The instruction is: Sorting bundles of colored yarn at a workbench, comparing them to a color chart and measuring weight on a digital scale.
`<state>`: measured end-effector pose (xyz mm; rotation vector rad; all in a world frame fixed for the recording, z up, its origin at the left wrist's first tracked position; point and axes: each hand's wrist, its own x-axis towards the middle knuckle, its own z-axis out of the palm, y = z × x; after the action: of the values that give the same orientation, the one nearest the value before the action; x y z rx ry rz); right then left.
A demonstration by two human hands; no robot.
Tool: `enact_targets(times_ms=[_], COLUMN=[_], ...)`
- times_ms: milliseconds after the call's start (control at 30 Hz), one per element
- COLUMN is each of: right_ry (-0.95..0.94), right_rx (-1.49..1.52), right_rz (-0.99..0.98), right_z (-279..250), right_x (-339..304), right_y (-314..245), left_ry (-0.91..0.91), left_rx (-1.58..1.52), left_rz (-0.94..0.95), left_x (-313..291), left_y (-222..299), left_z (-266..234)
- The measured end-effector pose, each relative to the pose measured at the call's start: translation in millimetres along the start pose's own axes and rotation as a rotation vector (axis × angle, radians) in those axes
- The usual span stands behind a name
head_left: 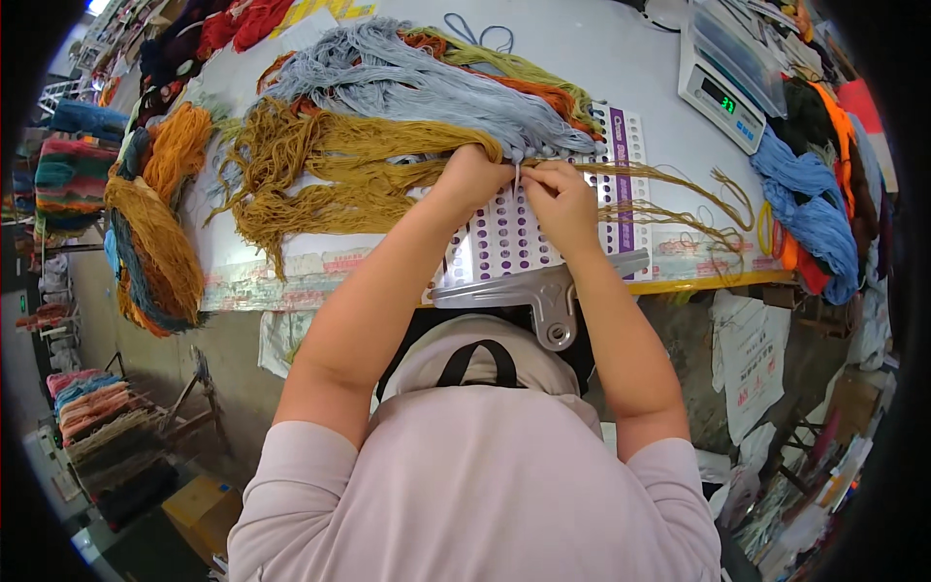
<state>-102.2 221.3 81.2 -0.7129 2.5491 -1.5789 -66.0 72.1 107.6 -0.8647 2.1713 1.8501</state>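
My left hand (469,181) and my right hand (562,202) meet over a white card with rows of holes (499,254), fingertips pinched together. A short length of pale grey-blue thread (517,178) shows between their fingertips. Mustard embroidery thread (281,165) spreads left of my left hand and runs beneath it; loose ends (679,175) trail out past my right hand. Beyond my hands, a thick hank of pale grey-blue thread (417,82) reaches the card's holes. Below my hands, a large metal clip (553,301) grips the card's near edge. The exact finger hold is partly hidden.
A digital scale (720,92) stands at the back right. Blue yarn (805,204) hangs near the table's right end, and mustard and orange hanks (160,223) hang at the left. Olive thread (514,76) lies behind the grey-blue hank. The table's yellow edge (713,282) runs close to me.
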Motion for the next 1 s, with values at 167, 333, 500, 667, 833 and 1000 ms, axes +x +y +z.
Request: enact_targets(times_ms=[167,333,500,667,833,1000], right_ry=[-0.164,-0.104,-0.045,-0.021,-0.064,-0.138], right_rx=[0.180,-0.366,-0.458,-0.275,-0.208,-0.367], right_rz=[0.312,-0.125,-0.302,-0.424,-0.390,-0.388], right_z=[-12.7,-22.9,-22.6,-23.8,-17.7,-17.3], right_x=[6.9,7.5,12.1,16.8,17.9,15.2], right_y=[-5.2,-7.6,-1.0,-6.2,-4.0,5.4], left_ry=[0.155,0.272,-0.147,-0.278,-0.180,0.201], left_rx=[0.086,-0.777,-1.194,-0.719,0.149,-0.326], left_rz=[0.087,0.154,0.248,0.215,0.363,0.377], left_x=[2.4,-11.7,-27.9,-26.6,-1.4,-35.8], left_y=[-10.7,-12.4,-7.7,7.2,-10.1,-6.1], left_z=[-7.5,-97.9,-95.1,-39.5,-5.1,-85.8])
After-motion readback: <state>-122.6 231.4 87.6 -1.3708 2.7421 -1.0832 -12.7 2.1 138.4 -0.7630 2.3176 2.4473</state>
